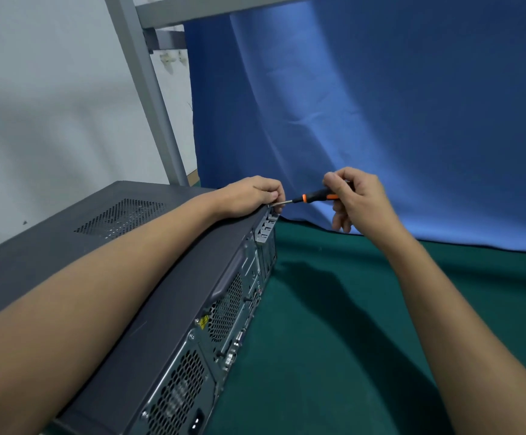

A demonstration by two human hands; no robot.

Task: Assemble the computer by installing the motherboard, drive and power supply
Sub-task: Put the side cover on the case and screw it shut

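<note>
A dark grey computer case (104, 246) lies on its side on the green table cover, its lid on and its rear panel (224, 315) of vents and ports facing right. My left hand (252, 194) rests curled over the case's far top corner, fingertips at the screwdriver's tip. My right hand (354, 196) grips the black and orange screwdriver (315, 196), held level with its metal tip against the top rear edge of the case by the grey slot bracket (266, 226). Any screw under the tip is hidden by my fingers.
A green cover (349, 324) spreads over the table to the right of the case. A blue cloth (381, 105) hangs behind it. A grey metal frame post (148, 89) stands at the back left before a white wall.
</note>
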